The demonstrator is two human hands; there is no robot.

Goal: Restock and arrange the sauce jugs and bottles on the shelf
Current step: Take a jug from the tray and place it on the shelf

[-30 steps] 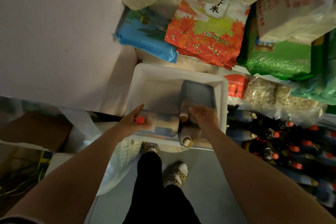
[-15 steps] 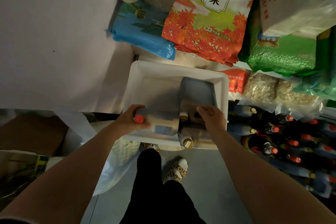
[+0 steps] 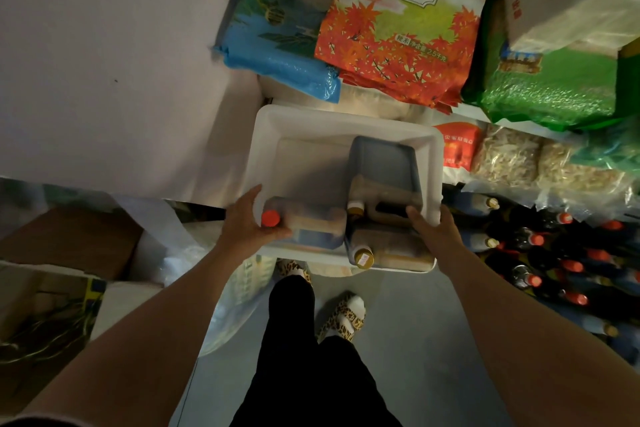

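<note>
A white plastic bin (image 3: 277,121) stands in front of me on the shelf's edge. Three sauce jugs lie inside it. A red-capped jug (image 3: 311,218) lies on its side at the near left. A dark grey jug (image 3: 381,166) with a handle sits at the right, and a gold-capped jug (image 3: 394,248) lies along the near wall. My left hand (image 3: 244,222) curls round the red-capped jug's neck at the bin's left corner. My right hand (image 3: 433,232) grips the bin's right rim, thumb beside the grey jug's handle.
Rice bags in blue (image 3: 277,55), orange (image 3: 398,38) and green (image 3: 554,87) are stacked behind the bin. Several dark sauce bottles with red caps (image 3: 571,263) fill the lower shelf at right. A cardboard box (image 3: 69,239) and plastic bags lie at left. My feet are below the bin.
My right hand has slid off the grey jug's handle to the bin's right rim. The left hand stays at the red-capped jug. The bin has not moved.
</note>
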